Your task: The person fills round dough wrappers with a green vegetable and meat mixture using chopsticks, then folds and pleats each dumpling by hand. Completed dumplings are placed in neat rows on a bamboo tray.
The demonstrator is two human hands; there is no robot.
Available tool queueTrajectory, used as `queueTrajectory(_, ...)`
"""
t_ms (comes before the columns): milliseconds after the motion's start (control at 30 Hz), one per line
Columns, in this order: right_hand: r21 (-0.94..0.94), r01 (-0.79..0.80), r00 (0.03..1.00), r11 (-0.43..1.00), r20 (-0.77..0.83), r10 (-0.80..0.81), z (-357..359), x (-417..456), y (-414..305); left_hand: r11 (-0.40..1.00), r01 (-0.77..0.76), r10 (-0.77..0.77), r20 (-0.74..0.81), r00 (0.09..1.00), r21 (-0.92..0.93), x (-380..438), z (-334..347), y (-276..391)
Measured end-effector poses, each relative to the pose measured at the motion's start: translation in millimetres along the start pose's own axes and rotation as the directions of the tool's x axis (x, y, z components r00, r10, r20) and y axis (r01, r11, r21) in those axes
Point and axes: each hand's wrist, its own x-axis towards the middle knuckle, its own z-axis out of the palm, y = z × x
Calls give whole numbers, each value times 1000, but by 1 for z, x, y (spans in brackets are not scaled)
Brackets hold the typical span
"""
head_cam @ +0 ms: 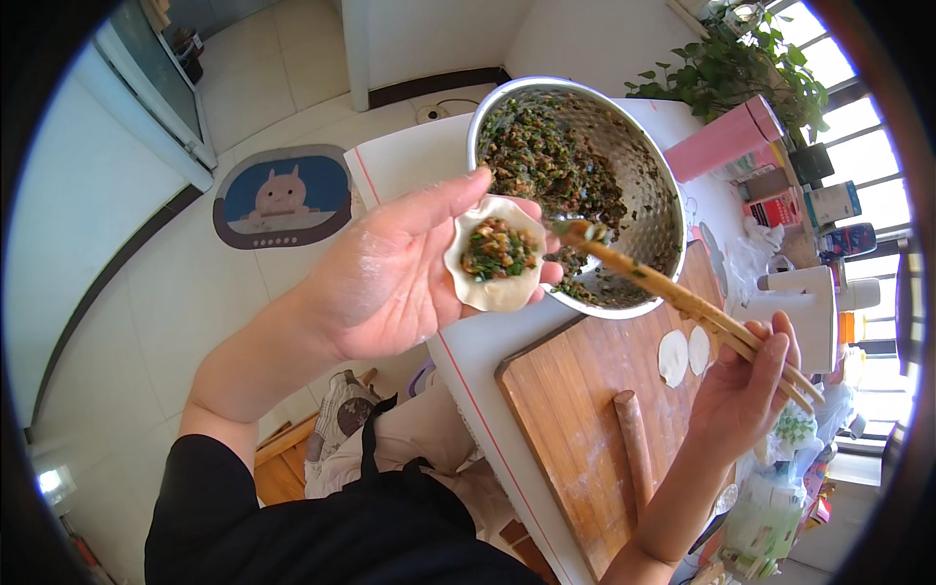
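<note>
On the open palm of my left hand (409,263) rests a round dough wrapper (501,292) with a wavy edge, a mound of minced filling with chopped greens (497,250) at its middle. My right hand (746,387) grips a pair of wooden chopsticks (673,292); their food-smeared tips are just right of the wrapper, above the metal bowl (676,241). More of the same filling (548,161) lies in that bowl, mostly towards its left side. Two flat wrappers (673,358) and a floured rolling pin (633,446) lie on the wooden board (563,395).
A pink bottle (724,139) lies or leans beyond the bowl. Boxes, a white container (801,314) and plastic bags (797,431) crowd the right side by the window. A leafy plant (738,73) stands at the upper right. The table edge runs beside my lap.
</note>
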Motion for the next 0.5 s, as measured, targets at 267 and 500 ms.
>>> queueTrajectory(267,54,-419,906,906,-48,421,12,-2,5,997,78,-78,42,996,-5,6,16,-14)
queueTrajectory(500,64,-288,944,956,-151,294,5,-3,-17,998,68,-68,59,996,2,2,17,-18)
